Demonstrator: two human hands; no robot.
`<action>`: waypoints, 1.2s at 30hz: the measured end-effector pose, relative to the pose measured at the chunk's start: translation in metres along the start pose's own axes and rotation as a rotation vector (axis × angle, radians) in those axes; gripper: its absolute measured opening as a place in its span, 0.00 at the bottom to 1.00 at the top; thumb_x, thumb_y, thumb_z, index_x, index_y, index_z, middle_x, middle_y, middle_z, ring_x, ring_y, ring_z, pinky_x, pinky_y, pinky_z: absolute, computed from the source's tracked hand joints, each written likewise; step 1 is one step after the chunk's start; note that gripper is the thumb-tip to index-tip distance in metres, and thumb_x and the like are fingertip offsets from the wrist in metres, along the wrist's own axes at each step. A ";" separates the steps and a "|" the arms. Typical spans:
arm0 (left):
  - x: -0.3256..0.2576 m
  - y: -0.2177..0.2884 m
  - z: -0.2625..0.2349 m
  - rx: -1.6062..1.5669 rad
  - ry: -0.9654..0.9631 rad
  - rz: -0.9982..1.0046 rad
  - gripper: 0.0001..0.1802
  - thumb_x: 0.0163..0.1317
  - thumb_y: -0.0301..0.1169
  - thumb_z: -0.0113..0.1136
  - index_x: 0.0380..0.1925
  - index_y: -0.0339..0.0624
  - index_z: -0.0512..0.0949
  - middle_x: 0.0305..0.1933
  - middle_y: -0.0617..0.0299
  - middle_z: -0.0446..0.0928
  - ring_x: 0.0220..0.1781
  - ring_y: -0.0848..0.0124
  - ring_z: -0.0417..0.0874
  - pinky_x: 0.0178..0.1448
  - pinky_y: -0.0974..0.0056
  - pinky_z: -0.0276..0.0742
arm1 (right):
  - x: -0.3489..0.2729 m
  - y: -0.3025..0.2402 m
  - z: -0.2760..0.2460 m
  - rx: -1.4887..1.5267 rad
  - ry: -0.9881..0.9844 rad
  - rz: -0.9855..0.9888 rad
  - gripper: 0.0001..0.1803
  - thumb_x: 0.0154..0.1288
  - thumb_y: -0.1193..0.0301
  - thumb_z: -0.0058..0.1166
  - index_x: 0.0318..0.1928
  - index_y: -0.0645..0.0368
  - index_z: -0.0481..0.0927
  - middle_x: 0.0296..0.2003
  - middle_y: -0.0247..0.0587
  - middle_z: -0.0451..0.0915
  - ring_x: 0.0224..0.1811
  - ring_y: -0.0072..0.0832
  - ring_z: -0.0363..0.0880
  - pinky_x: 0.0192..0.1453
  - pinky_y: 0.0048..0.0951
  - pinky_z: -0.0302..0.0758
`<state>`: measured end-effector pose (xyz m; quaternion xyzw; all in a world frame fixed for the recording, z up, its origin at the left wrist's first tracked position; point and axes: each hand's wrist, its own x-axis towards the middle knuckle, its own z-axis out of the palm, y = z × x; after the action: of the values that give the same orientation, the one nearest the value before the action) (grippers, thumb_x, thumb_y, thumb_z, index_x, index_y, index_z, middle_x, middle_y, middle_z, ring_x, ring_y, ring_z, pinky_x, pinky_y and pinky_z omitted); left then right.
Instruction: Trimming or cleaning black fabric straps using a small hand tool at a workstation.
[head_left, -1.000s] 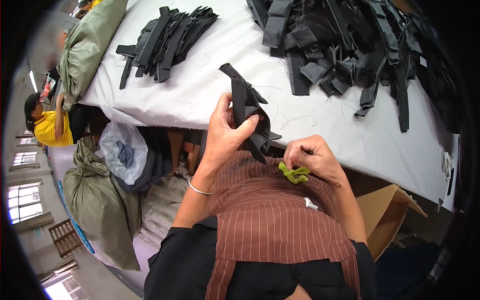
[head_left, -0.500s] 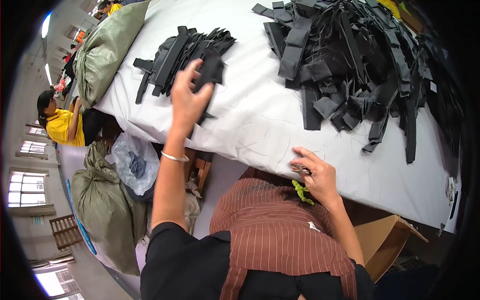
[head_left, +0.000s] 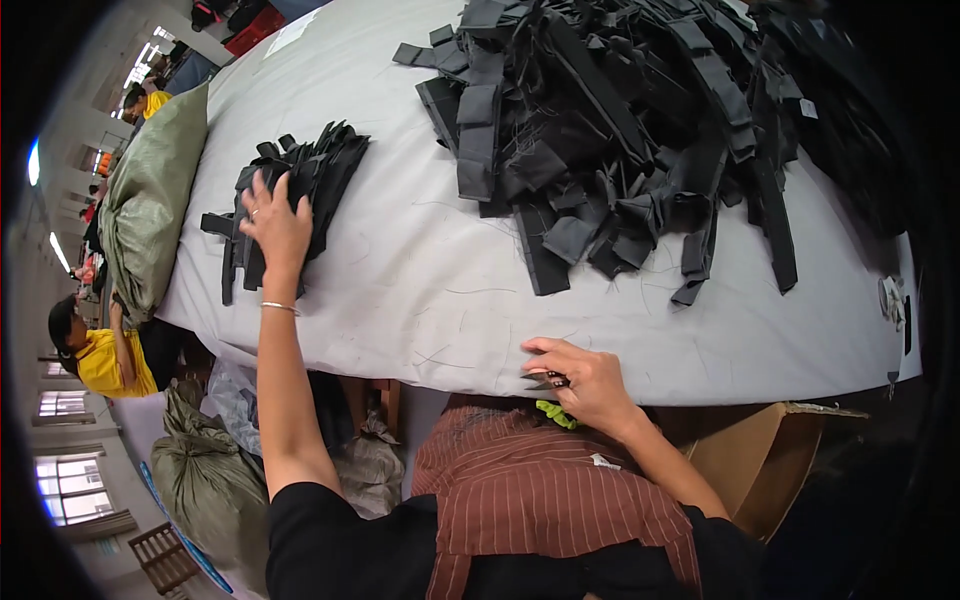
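My left hand [head_left: 276, 228] rests over a neat stack of black fabric strips [head_left: 325, 175] on the left of the white-covered table, its fingers spread. Nothing shows gripped in it. Near the table's front edge, my right hand [head_left: 590, 388] is closed round a small pair of thread snips [head_left: 545, 380], whose dark pointed blades stick out to the left. A bright green coiled cord [head_left: 556, 414] hangs just below that hand. Farther right lies a large tangled heap of black fabric strips [head_left: 600, 130], with loose ends and threads.
The white table cover [head_left: 400, 300] carries scattered loose threads. A green woven sack [head_left: 150, 200] stands at the table's left edge, and another tied sack [head_left: 205, 480] is on the floor. An open cardboard box [head_left: 750, 465] sits below right. A person in yellow [head_left: 105, 360] is at far left.
My left hand has brought a black strip onto the left stack and its fingers are now spread over it. The right hand still holds the snips. The whole view has shifted.
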<state>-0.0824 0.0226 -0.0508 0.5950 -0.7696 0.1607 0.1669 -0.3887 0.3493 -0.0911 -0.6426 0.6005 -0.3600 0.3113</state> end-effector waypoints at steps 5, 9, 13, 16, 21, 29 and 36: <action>-0.025 0.141 -0.029 -0.800 -0.131 0.309 0.13 0.55 0.26 0.63 0.42 0.39 0.81 0.49 0.49 0.79 0.51 0.56 0.81 0.56 0.60 0.75 | -0.001 0.009 0.000 0.164 0.072 -0.004 0.09 0.55 0.79 0.59 0.38 0.57 0.84 0.40 0.36 0.84 0.37 0.30 0.84 0.38 0.25 0.78; -0.016 0.205 -0.005 -0.830 -0.088 0.266 0.20 0.55 0.30 0.64 0.47 0.30 0.76 0.48 0.41 0.78 0.51 0.48 0.79 0.55 0.56 0.74 | -0.001 0.012 0.001 0.280 0.087 0.012 0.06 0.60 0.76 0.58 0.39 0.61 0.84 0.34 0.40 0.83 0.34 0.28 0.82 0.39 0.25 0.76; 0.012 0.241 0.013 -0.724 0.032 0.096 0.25 0.55 0.32 0.64 0.47 0.23 0.73 0.44 0.37 0.76 0.48 0.44 0.77 0.54 0.52 0.73 | -0.003 0.010 0.003 0.272 0.084 0.011 0.06 0.63 0.75 0.57 0.39 0.62 0.84 0.33 0.39 0.83 0.32 0.26 0.80 0.37 0.24 0.75; 0.017 0.245 0.018 -0.708 0.115 0.067 0.25 0.54 0.33 0.64 0.45 0.23 0.73 0.37 0.38 0.76 0.44 0.43 0.77 0.52 0.52 0.73 | -0.005 0.009 0.004 0.291 0.083 0.032 0.06 0.63 0.74 0.58 0.39 0.61 0.84 0.32 0.39 0.82 0.31 0.25 0.79 0.36 0.23 0.73; -0.007 0.220 0.002 -1.100 -0.090 -0.136 0.20 0.57 0.36 0.64 0.40 0.29 0.75 0.25 0.51 0.73 0.31 0.54 0.77 0.40 0.57 0.75 | -0.009 0.007 0.001 0.317 0.064 0.086 0.06 0.63 0.76 0.57 0.39 0.61 0.84 0.28 0.36 0.80 0.29 0.22 0.75 0.35 0.22 0.71; -0.131 0.184 -0.058 -2.309 -0.812 -0.870 0.23 0.69 0.44 0.54 0.52 0.36 0.68 0.30 0.65 0.66 0.28 0.77 0.67 0.34 0.71 0.69 | 0.000 -0.011 -0.017 0.267 0.155 0.035 0.17 0.56 0.78 0.61 0.48 0.58 0.81 0.30 0.38 0.78 0.30 0.25 0.74 0.37 0.25 0.71; -0.168 0.188 -0.080 -2.520 -0.978 -0.916 0.24 0.70 0.46 0.51 0.53 0.37 0.67 0.31 0.61 0.68 0.29 0.76 0.66 0.34 0.69 0.67 | 0.057 -0.021 -0.031 0.111 0.330 -0.018 0.14 0.63 0.66 0.57 0.48 0.55 0.81 0.27 0.35 0.78 0.29 0.27 0.75 0.35 0.28 0.70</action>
<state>-0.2195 0.2477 -0.0640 0.2383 -0.1184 -0.9043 0.3339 -0.4016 0.2955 -0.0520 -0.5619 0.6169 -0.4958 0.2405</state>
